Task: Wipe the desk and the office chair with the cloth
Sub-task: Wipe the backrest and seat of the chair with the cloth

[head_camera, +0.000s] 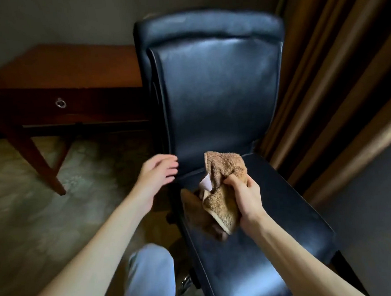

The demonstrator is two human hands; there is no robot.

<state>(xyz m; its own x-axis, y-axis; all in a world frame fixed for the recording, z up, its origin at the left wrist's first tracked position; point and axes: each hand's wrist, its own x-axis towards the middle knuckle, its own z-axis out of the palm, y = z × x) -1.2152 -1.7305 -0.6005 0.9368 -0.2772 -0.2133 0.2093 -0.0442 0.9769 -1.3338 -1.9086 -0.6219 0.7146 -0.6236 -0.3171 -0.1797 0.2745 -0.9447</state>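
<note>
Chair step: right hand [246, 196] grips bunched cloth [224, 191] above office chair [221, 96] seat; left hand [156, 173] fingers loose, empty. Next prob: press cloth down, swipe seat.

My right hand [246, 197] grips a bunched brown terry cloth [222, 192] above the seat of the dark blue leather office chair [220, 89]. My left hand [156, 175], fingers relaxed, sits near the seat's left edge. The reddish-brown wooden desk [66, 66] with its ring-pull drawer [60, 103] stands far left; brown curtains [336, 70] hang right.
</note>
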